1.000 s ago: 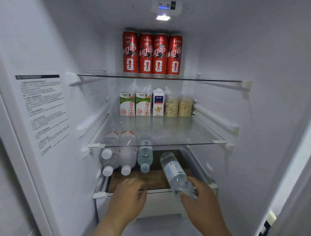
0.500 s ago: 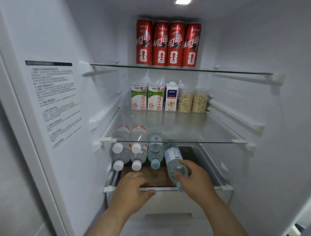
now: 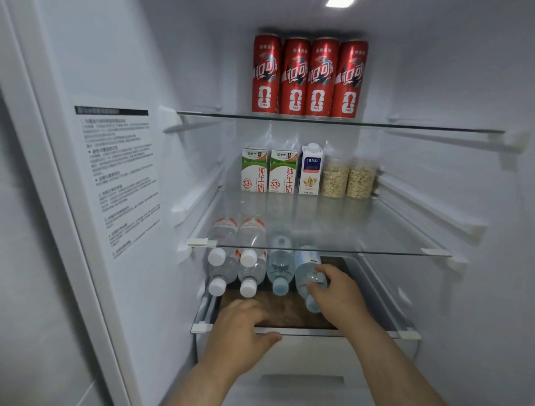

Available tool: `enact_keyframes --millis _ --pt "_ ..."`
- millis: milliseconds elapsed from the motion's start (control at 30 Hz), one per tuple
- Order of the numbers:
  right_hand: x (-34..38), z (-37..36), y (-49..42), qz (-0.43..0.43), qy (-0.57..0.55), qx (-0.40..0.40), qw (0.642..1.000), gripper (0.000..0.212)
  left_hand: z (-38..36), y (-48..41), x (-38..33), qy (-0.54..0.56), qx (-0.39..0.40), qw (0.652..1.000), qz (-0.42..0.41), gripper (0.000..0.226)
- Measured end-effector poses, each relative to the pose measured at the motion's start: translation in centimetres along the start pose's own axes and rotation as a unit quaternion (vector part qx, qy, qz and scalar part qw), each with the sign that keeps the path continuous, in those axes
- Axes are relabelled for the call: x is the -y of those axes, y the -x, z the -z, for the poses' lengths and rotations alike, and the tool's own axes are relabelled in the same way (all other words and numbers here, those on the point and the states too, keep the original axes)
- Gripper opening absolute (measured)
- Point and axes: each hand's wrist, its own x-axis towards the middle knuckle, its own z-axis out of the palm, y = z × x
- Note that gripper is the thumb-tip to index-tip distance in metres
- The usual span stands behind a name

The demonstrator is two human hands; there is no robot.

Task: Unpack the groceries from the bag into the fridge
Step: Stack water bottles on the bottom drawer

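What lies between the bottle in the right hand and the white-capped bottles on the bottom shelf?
Head view: one blue-capped bottle lying on its side, cap toward the front.

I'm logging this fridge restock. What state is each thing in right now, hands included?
Right hand: grips the blue-label bottle.
Blue-label bottle: on its side, cap end toward the front.
Left hand: grips the front edge of the bottom shelf.
White-cap bottles: lying down, stacked in two layers.
Cans: upright, in a row.
Cartons: upright, closed.
Fridge light: on.
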Motion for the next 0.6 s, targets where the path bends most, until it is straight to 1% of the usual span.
enact_keyframes --millis 100,267,400,433,533,600 --pt "0.2 0.0 -0.9 0.004 0.007 0.002 1.0 0.04 0.1 0.0 -0.1 -0.004 0.005 1.0 0.001 0.052" --pt "0.7 -0.1 -2.4 0.009 0.028 0.001 1.0 0.038 0.4 0.1 -0.3 -0.006 0.014 1.0 -0.003 0.04" --pt "0.9 -0.1 -3.1 0.008 0.03 -0.001 1.0 0.028 0.3 0.1 -0.4 -0.003 0.008 1.0 -0.002 0.04" --pt "1.0 -0.1 -3.1 0.008 0.033 -0.001 0.999 0.028 0.3 0.1 -0.4 -0.003 0.007 1.0 -0.002 0.041" --pt "0.8 -0.2 -3.3 -0.002 0.031 -0.002 1.0 0.038 0.2 0.1 -0.4 -0.009 0.01 1.0 0.001 0.042" --pt "0.9 -0.1 -3.2 0.004 0.027 0.007 1.0 0.036 0.3 0.1 -0.5 -0.002 0.006 1.0 -0.002 0.041"
